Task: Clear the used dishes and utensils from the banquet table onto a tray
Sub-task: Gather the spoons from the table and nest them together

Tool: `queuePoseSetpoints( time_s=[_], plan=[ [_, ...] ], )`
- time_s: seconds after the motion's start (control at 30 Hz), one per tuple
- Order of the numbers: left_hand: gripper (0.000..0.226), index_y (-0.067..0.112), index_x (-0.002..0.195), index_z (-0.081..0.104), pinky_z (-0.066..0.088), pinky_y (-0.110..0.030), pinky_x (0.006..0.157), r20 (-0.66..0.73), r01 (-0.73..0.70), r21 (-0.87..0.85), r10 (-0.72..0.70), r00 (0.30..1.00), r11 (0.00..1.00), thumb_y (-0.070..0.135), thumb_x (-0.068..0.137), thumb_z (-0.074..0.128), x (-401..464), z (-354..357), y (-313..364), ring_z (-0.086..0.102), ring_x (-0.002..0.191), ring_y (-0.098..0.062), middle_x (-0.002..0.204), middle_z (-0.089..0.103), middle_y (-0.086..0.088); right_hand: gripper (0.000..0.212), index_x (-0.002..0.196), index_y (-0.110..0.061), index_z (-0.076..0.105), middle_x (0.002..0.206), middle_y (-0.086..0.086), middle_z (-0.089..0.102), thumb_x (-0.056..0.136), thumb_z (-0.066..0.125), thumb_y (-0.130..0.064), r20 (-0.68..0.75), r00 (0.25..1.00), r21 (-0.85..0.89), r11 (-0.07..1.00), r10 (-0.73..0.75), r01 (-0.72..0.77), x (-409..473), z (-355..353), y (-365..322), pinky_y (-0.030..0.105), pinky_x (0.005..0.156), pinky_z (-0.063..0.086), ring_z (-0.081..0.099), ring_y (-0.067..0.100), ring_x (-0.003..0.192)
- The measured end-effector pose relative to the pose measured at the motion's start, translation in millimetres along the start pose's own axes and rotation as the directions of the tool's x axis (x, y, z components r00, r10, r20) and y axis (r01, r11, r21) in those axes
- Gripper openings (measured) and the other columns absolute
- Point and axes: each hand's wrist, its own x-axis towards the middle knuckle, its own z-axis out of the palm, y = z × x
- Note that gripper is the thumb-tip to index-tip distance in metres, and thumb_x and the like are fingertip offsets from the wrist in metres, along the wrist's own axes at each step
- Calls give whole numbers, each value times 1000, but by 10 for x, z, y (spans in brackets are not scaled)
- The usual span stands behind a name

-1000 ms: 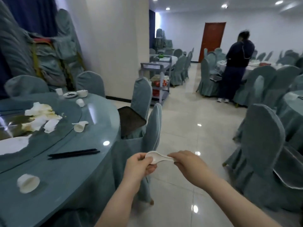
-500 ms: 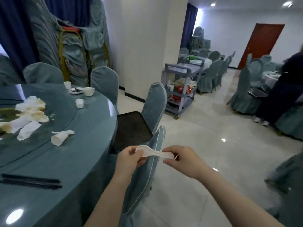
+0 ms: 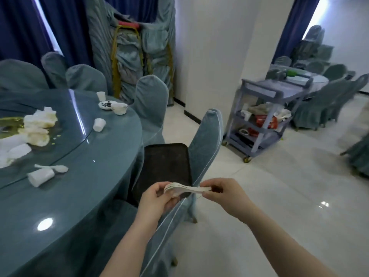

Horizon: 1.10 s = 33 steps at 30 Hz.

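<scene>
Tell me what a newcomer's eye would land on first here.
Front and centre, the left hand and right hand hold white spoons over a dark tray that sits on a chair. On the left, the round table carries crumpled napkins and tipped cups. A grey cart stands behind, right of the pillar.

Glossy pale tiled floor (image 3: 279,196) at right, reflecting ceiling lights. White pillar (image 3: 215,56) at upper centre. Dark blue curtains (image 3: 65,27) at upper left. Stacked covered chairs (image 3: 135,62) beside pillar. Grey service cart (image 3: 265,116) at centre right. Covered chairs (image 3: 327,98) at far right.
</scene>
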Motion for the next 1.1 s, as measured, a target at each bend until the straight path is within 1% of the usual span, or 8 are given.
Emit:
queuePoseSetpoints(
  time_s=[0.13,0.2,0.33,0.57,0.73,0.9,1.0,1.1],
  plan=[
    [13,5,100,64,57,-22,67,-205,16,-91,-34,978,996,0,89,61,289,101,24,72,84,-22,92,74,-11,19,84,-37,72,80,-13,71,80,76,-19,153,987,110,993,-58,41,834,-69,65,9,64,48,64,-3,72],
    [14,6,102,63,57,-25,70,-305,-6,-113,-29,952,994,1,89,62,410,15,73,72,86,-23,94,74,-11,20,85,-33,72,82,-6,72,79,77,-15,232,966,162,984,-117,80,1196,43,-23,13,69,51,63,2,72],
    [19,3,105,63,56,-30,81,-459,-103,-195,3,889,975,0,87,64,772,-250,189,69,96,-27,100,73,-15,20,87,-27,71,83,-6,74,78,77,-11,388,887,168,966,-250,199,1859,370,-243,16,76,53,68,8,79],
    [17,1,104,65,58,-22,74,-631,-180,-255,-22,775,950,-4,90,57,1361,-549,339,67,93,-28,99,71,-17,22,92,-24,73,83,-6,75,77,78,-8,518,805,259,950,-290,176,2827,822,-516,12,71,50,68,1,77],
    [15,2,96,67,58,-23,67,-796,-226,-266,-81,600,937,-6,88,58,1369,-907,323,70,80,-25,87,72,-12,26,97,-26,70,85,-11,75,80,74,-6,687,654,323,939,-316,114,3169,1364,-757,12,75,50,69,2,83],
    [13,0,95,69,56,-19,62,-893,-260,-279,-150,425,924,-4,87,60,1419,-1328,265,70,72,-20,85,72,-13,16,99,-17,72,78,-4,74,90,62,-8,810,505,333,943,-300,26,3596,2163,-920,16,68,53,68,6,73],
    [13,4,92,71,57,-21,64,-940,-260,-270,-196,279,927,-1,87,61,1388,-1507,170,70,72,-21,80,73,-11,12,95,-10,72,72,-3,72,91,61,-6,835,462,265,954,-299,138,3872,2732,-924,20,66,51,64,9,67],
    [15,4,92,70,57,-23,62,-952,-275,-300,-270,143,913,-3,87,58,1337,-1557,32,69,68,-19,77,72,-11,8,88,-12,72,81,3,70,85,68,-6,846,415,194,918,-335,346,4121,3316,-940,28,78,50,63,15,77]
  ],
)
